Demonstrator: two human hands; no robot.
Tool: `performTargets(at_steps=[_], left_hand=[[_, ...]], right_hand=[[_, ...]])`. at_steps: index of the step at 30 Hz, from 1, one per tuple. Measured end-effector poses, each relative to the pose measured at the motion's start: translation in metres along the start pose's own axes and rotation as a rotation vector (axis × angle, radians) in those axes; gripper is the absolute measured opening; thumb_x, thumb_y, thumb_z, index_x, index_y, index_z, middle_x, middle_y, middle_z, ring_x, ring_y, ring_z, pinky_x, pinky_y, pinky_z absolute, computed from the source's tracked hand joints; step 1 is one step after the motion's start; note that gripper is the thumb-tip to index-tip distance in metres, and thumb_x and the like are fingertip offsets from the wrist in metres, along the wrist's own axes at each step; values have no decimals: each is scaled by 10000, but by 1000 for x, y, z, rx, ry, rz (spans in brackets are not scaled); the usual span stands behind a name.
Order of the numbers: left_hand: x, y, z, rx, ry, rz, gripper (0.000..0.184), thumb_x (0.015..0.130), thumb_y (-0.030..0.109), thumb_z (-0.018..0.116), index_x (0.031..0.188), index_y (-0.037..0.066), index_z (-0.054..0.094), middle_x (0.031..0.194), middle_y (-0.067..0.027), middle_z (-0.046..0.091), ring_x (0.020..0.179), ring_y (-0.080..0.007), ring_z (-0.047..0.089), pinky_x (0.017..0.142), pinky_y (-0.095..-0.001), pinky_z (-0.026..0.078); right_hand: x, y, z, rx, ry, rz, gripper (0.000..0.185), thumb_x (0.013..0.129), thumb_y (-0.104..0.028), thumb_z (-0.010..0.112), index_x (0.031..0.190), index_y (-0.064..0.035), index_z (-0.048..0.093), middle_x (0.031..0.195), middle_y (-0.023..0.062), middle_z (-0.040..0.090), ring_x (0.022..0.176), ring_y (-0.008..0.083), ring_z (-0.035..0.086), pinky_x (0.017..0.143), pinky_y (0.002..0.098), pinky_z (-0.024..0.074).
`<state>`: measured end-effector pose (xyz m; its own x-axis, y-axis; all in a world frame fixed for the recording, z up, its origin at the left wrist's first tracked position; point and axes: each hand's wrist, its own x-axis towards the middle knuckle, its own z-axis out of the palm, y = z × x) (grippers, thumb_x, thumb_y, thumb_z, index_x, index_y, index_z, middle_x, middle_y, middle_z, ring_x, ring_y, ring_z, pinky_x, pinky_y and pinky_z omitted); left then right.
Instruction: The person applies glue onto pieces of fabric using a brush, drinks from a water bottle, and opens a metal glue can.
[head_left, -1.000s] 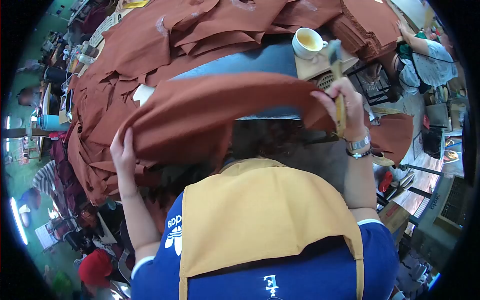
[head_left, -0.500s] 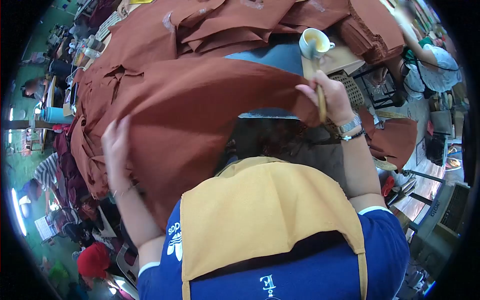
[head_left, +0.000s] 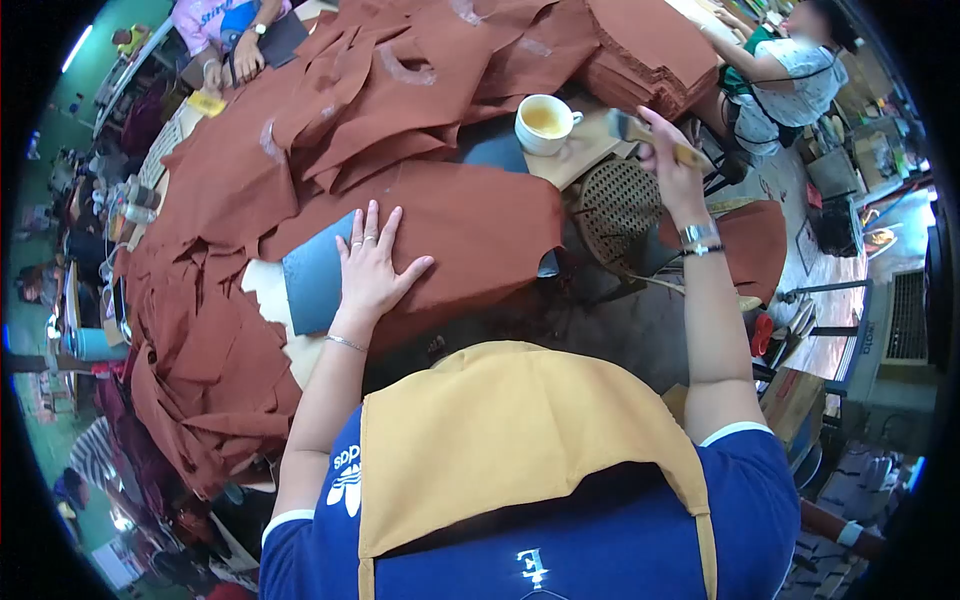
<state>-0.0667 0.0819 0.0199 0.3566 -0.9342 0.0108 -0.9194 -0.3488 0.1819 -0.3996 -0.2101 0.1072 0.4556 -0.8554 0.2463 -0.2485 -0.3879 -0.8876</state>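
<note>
My left hand point(head_left: 374, 268) lies flat with its fingers spread on a reddish-brown sheet of material point(head_left: 470, 225), either leather or cloth. The sheet rests over a blue-grey board point(head_left: 312, 275), whose left end shows beside my hand. In my right hand point(head_left: 672, 170) is a brush point(head_left: 628, 127) with a wooden handle, raised past the sheet's right end. To the left of the brush stands a white cup point(head_left: 537, 135) holding a yellowish liquid. Several more cut reddish-brown pieces point(head_left: 225, 180) overlap behind and to the left, some with pale smears.
A thick stack of reddish-brown pieces point(head_left: 650, 60) sits at the back right. Below the table's right corner is a woven-top stool point(head_left: 618, 205). One person's hands point(head_left: 248, 58) are at the far left, and another person point(head_left: 790, 80) sits at the right.
The sheet, lifted and curved before, now lies flat on the board. My left hand has come down onto it. My right hand has let go of the sheet's edge and keeps the brush, away from the cup.
</note>
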Motion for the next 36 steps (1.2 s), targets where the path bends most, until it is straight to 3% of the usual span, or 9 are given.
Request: performTargets(at_steps=[5, 8, 12, 19, 23, 25, 29, 33, 36], left_hand=[[32, -19, -2, -22, -2, 151, 865, 856, 649, 607, 1549, 202, 344, 1641, -159, 198, 1511, -384, 163, 1156, -671, 141], [29, -16, -3, 1, 54, 140, 836, 861, 603, 634, 1536, 189, 368, 1629, -182, 215, 1505, -394, 174, 1150, -674, 166], [-1, 1, 0, -69, 24, 179, 860, 844, 626, 639, 1531, 181, 378, 1626, -196, 207, 1510, -394, 157, 1153, -664, 169], [2, -1, -12, -96, -75, 195, 998, 763, 730, 647, 1540, 173, 361, 1634, -188, 195, 1514, -390, 148, 1166, -652, 145], [4, -9, -8, -69, -52, 233, 1022, 755, 735, 651, 1549, 172, 341, 1637, -188, 183, 1515, -394, 140, 1163, -660, 137], [-2, -8, 0, -64, -29, 207, 1038, 751, 744, 647, 1555, 172, 326, 1638, -191, 176, 1516, -403, 127, 1154, -679, 125], [-7, -5, 4, -65, -36, 229, 1050, 739, 757, 647, 1552, 174, 332, 1638, -190, 178, 1515, -404, 130, 1147, -690, 124], [9, -9, -8, -72, -62, 315, 1059, 719, 766, 656, 1545, 179, 350, 1636, -182, 193, 1514, -395, 144, 1145, -691, 128], [14, -19, -12, -52, -79, 353, 1065, 708, 768, 661, 1544, 184, 356, 1635, -176, 205, 1516, -381, 150, 1148, -682, 132]], right_hand=[[58, -8, 37, -266, -167, -326, 264, 933, -218, 713, 1128, -41, 735, 981, 58, 734, 810, 110, 655, 759, 268, 535], [82, -2, 57, -220, -312, -52, 294, 841, -292, 784, 1000, -46, 762, 971, 122, 751, 918, 219, 719, 807, 340, 549], [101, 15, 72, -643, -338, 6, 466, 771, -468, 806, 1008, -69, 762, 930, 148, 743, 866, 294, 709, 814, 378, 548], [87, -8, 54, -166, -83, -47, 310, 847, -305, 780, 1011, -41, 764, 913, 92, 755, 865, 159, 709, 788, 311, 542], [46, -21, 42, -158, -44, -144, 208, 888, -198, 750, 1026, -43, 752, 1016, 61, 748, 929, 108, 690, 792, 275, 535], [20, -26, 41, -601, -139, -250, 194, 873, -171, 765, 1028, -55, 751, 990, 61, 738, 897, 131, 684, 786, 284, 530], [-49, -36, 60, -234, -163, 7, 235, 864, -206, 780, 1000, -18, 745, 942, 64, 738, 874, 131, 687, 770, 301, 536], [-107, -87, 41, 216, 279, 131, 237, 932, -176, 717, 1112, -23, 700, 1038, 74, 721, 919, 156, 692, 801, 277, 573], [-148, -118, 23, 519, 374, 73, 252, 961, -153, 677, 1176, -24, 660, 1110, 86, 693, 942, 169, 689, 817, 290, 599]])
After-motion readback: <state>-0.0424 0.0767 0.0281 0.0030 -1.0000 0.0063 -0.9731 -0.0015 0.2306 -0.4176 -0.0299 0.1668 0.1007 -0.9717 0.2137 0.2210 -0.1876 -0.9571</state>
